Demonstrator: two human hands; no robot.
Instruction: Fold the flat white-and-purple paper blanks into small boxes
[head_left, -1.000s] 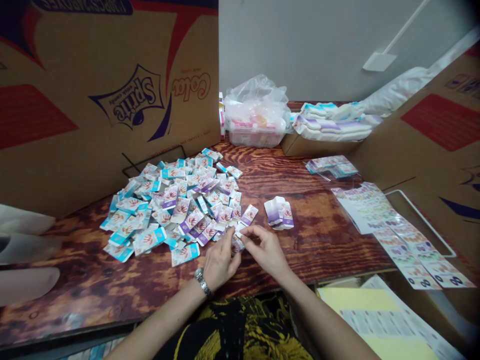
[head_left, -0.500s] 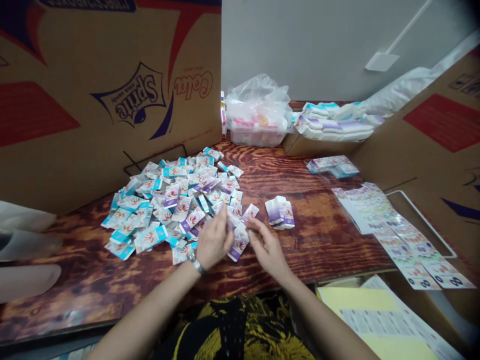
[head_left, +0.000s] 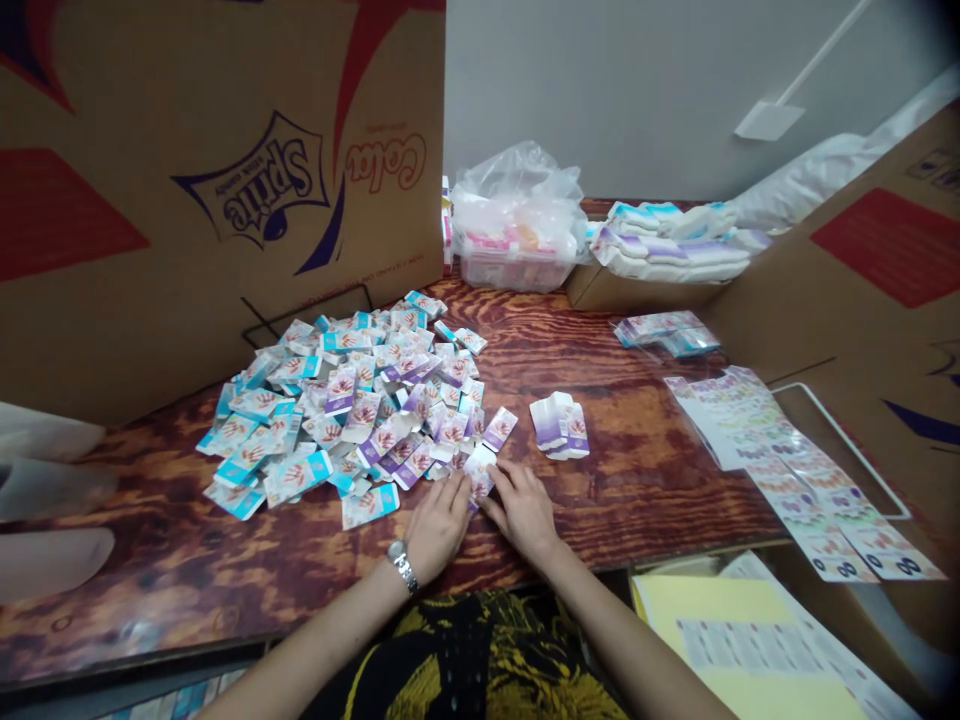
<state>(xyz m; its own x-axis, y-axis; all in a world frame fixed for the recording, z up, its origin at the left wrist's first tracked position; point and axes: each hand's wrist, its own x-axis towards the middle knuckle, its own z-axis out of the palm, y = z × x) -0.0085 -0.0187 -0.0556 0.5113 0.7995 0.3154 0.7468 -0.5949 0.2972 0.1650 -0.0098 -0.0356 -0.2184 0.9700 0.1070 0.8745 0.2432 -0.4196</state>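
A large pile of small printed packets point(head_left: 300, 400), some edged blue and some purple, lies on the wooden table left of centre. Near the table's front, my left hand point(head_left: 442, 518), with a metal watch at the wrist, has its fingers together against the left edge of a white and purple packet point(head_left: 480, 470). On the packet's right side, my right hand point(head_left: 523, 510) grips it with thumb and fingers. One loose packet point(head_left: 500, 428) lies just beyond. To the right of my hands rests a small fanned stack of purple packets point(head_left: 561, 426).
A big cardboard box point(head_left: 225, 200) stands behind the pile, another cardboard box point(head_left: 862, 330) on the right. Printed sheets point(head_left: 795, 470) lie at the right. At the back are a plastic-bagged tub point(head_left: 519, 235) and a low carton point(head_left: 645, 292) of packs.
My left hand has come down and nearer to me, off the edge of the pile, to the packet's left side. My right hand has moved slightly left and down onto the packet.
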